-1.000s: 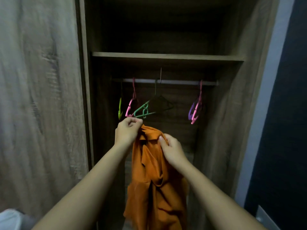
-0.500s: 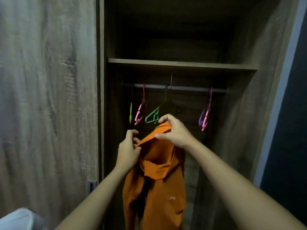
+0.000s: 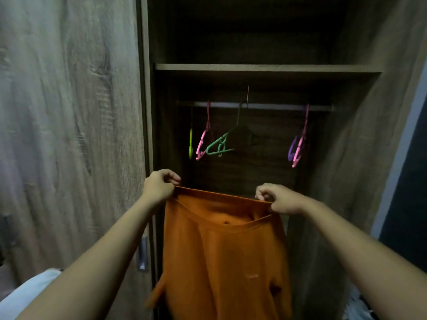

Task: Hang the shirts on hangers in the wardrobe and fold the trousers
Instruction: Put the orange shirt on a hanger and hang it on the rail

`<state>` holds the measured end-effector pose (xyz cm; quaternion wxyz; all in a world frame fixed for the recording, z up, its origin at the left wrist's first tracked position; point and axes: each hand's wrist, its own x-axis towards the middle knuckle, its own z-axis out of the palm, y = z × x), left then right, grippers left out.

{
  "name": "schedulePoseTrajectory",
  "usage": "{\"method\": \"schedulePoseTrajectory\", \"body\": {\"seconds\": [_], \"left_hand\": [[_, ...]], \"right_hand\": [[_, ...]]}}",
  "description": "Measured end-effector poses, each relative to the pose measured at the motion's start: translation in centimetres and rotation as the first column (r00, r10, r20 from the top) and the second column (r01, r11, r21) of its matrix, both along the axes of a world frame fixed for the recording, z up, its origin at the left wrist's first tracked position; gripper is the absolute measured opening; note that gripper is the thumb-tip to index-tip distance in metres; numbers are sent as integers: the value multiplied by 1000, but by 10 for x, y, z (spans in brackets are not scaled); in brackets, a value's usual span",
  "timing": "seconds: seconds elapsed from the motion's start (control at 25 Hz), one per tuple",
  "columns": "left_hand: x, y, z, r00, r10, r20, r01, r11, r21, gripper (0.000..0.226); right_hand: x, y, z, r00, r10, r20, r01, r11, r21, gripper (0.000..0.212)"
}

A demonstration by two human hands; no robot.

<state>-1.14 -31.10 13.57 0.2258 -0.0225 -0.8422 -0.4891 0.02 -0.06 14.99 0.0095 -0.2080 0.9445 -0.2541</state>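
The plain orange cotton shirt (image 3: 221,250) I hold hangs below a green plastic hanger (image 3: 219,145), pink (image 3: 202,144), yellow-green (image 3: 190,144) and purple (image 3: 291,151) ones, inside the grey-brown woodgrain wardrobe (image 3: 69,135).

Shirt (image 3: 221,250): orange cloth, matt, soft knit look, ribbed band at neck opening; faint small mark on chest, too blurred to read.

Wardrobe (image 3: 265,68): wood-grain board, prob. laminate, matt, grey-brown; grain streaks strong on the closed door (image 3: 69,135), darker inside w/ horizontal grain on back panel.

Rail (image 3: 272,106): pale, smooth, slight sheen, looks like metal.

Hangers: green hanger (image 3: 218,146), pink hanger (image 3: 203,142), yellow-green hanger (image 3: 190,144), purple hanger (image 3: 291,150), all smooth plastic, slightly glossy.

Door fitting (image 3: 142,252) low on edge: small, shiny, metal-like.

Pale cloth (image 3: 30,294) bottom left: matt, smooth, fabric type unclear.
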Motion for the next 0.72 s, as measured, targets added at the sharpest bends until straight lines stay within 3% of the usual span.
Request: {"method": "schedulePoseTrajectory", "body": {"seconds": [0.12,0.2,0.28,0.36,0.48,0.72], "left_hand": [[-8,4,3,1000,10,16,-10,1000,5,29],[-10,12,14,996,-86,-22,87,996,10,32],[-7,16,28,974,-224,-32,224,975,-9,36],[-2,16,32,963,-269,-27,269,963,3,36],[-7,18,25,983,-183,-22,184,983,9,31],[-26,19,5,988,-155,-6,155,988,-13,19]], "right_hand": [[-4,15,5,999,8,32,0,974,-226,57],[-11,25,12,999,-37,-33,32,988,-152,59],[-15,26,16,974,-135,-181,135,991,-9,46],[-16,19,9,947,-208,-246,221,975,28,41],[-18,1,-7,975,-172,-137,178,984,28,55],[-39,-26,1,989,-134,-68,120,975,-185,51]]}}
